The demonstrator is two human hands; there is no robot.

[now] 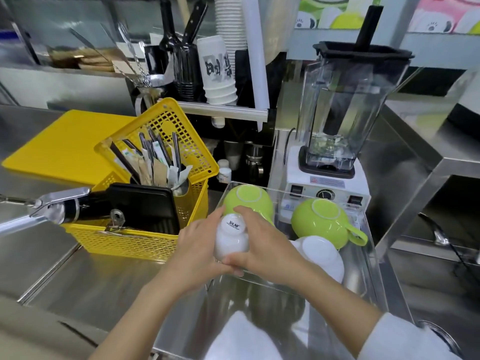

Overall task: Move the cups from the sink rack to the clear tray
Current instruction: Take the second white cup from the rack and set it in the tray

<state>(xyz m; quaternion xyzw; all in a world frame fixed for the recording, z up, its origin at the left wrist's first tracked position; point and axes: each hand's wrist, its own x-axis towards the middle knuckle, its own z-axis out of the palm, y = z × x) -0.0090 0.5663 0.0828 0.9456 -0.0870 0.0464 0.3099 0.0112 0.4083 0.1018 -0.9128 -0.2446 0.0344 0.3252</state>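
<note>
A small white cup (231, 239) is held upside down, its printed base facing up, between both my hands. My left hand (196, 249) grips its left side and my right hand (262, 245) wraps its right side and rim. They hover over the near left part of the clear tray (370, 245). Inside the tray lie two green cups upside down, one at the back left (246, 202) and one with a handle at the right (320, 222). A white cup (322, 254) lies just right of my right hand.
A yellow basket (135, 240) with a black tray, tongs and cutlery stands left of the clear tray. A yellow board (65, 149) lies behind it. A blender (335, 141) stands behind the tray. Steel counter (85, 284) lies at the lower left.
</note>
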